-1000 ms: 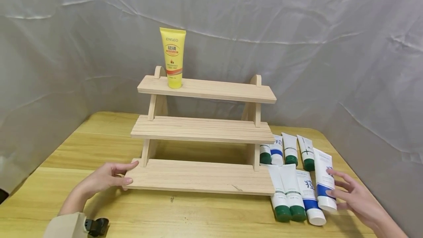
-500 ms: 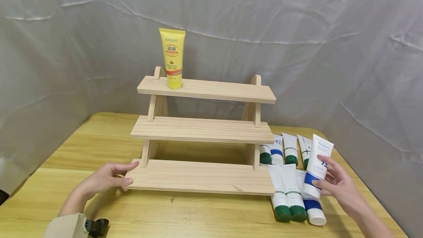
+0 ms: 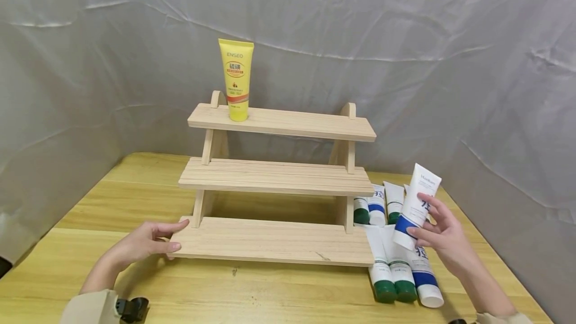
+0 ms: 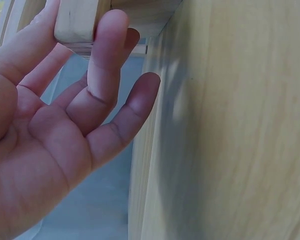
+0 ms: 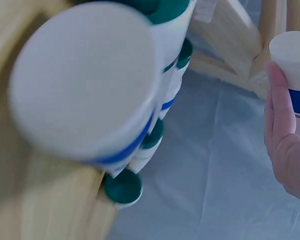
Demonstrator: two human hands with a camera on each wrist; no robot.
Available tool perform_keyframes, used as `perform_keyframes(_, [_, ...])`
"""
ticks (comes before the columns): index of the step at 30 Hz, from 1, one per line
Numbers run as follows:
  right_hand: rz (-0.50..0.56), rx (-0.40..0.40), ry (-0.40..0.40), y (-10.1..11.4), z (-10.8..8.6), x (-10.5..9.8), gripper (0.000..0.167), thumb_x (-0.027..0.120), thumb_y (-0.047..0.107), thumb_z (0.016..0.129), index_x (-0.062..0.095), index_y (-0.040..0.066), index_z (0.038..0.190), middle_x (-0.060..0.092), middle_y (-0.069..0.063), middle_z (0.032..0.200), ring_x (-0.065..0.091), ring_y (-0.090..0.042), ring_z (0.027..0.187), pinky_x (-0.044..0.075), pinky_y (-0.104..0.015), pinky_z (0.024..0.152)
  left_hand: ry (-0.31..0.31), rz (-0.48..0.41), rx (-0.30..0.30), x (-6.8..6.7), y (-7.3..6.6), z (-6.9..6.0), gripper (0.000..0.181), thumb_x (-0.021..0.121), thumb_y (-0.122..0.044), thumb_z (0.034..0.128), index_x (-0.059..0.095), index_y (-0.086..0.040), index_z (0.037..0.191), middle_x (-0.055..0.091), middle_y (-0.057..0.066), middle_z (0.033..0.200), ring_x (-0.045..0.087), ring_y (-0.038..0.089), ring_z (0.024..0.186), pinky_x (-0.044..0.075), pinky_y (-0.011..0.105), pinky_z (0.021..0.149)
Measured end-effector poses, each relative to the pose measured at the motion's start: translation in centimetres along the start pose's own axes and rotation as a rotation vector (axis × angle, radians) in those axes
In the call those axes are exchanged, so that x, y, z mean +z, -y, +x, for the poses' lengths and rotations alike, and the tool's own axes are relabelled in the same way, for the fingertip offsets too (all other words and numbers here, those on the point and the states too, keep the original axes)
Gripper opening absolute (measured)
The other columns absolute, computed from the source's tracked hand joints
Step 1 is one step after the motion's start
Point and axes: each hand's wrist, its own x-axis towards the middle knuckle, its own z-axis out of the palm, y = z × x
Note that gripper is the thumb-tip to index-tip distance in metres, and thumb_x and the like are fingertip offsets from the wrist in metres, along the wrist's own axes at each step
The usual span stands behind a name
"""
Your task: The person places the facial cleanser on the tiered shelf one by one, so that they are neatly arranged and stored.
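Grey fabric [image 3: 288, 14] hangs behind our worktop [image 3: 189, 289]. Our left hand [image 3: 141, 244] grips the three-tier wooden stand [image 3: 270, 239]; our right hand [image 3: 443, 236] holds a tilted white-and-blue tube [image 3: 411, 207].

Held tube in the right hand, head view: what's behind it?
Behind the held tube: a green-capped back tube, cap partly covered; right of it, a sliver of another tube, rest mostly covered; lower, a front green-capped tube and blue-banded tube, upper parts partly hidden.

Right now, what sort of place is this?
Likely a makeshift recording booth rather than a shop: grey fabric hangs at the back and both sides of a wooden table, which bears a small three-tier wooden stand.
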Motion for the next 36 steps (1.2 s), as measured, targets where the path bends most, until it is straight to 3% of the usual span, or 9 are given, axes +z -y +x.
perform_keyframes(6, [-0.004,-0.027,0.035,0.6,0.9,1.5,0.066,0.055,-0.013,0.081,0.033,0.021,0.134,0.034,-0.001,0.121,0.057,-0.01,0.086,0.051,-0.026,0.059,-0.005,0.001,0.003,0.0,0.0,0.0,0.055,0.058,-0.009,0.0862,0.032,0.018,0.126,0.03,0.044,0.123,0.059,0.014,0.061,0.041,0.015,0.075])
perform_keyframes(9, [0.033,-0.05,0.061,0.9,1.4,2.2,0.064,0.053,-0.013,0.083,0.033,0.02,0.134,0.032,-0.001,0.124,0.057,-0.01,0.087,0.051,-0.026,0.059,0.004,-0.011,0.011,0.0,0.1,0.0,0.055,0.058,-0.008,0.0862,0.03,0.019,0.126,0.044,0.042,0.11,0.059,0.014,0.061,0.043,0.018,0.072])
perform_keyframes(13, [0.083,-0.08,0.086,1.4,2.1,3.0,0.059,0.048,-0.01,0.087,0.03,0.018,0.136,0.027,-0.004,0.127,0.053,-0.011,0.093,0.051,-0.028,0.065,0.016,-0.027,0.027,0.0,0.3,-0.1,0.056,0.058,-0.006,0.0862,0.028,0.02,0.126,0.055,0.026,0.098,0.058,0.014,0.061,0.045,0.021,0.068])
perform_keyframes(20, [0.091,-0.123,0.081,2.2,3.5,4.4,0.056,0.045,-0.01,0.087,0.032,0.015,0.136,0.027,-0.006,0.128,0.052,-0.013,0.092,0.051,-0.026,0.064,0.016,-0.026,0.044,0.0,0.4,-0.1,0.055,0.057,-0.006,0.0861,0.029,0.02,0.125,0.052,0.031,0.103,0.058,0.013,0.061,0.045,0.022,0.067])
perform_keyframes(36, [0.075,-0.183,0.048,4.0,6.7,7.3,0.055,0.051,-0.009,0.086,0.038,0.016,0.133,0.029,-0.01,0.132,0.054,-0.018,0.098,0.051,-0.029,0.065,0.015,-0.035,0.027,-0.1,0.4,-0.1,0.056,0.057,-0.007,0.0863,0.028,0.02,0.126,0.054,0.029,0.102,0.058,0.013,0.061,0.045,0.02,0.069])
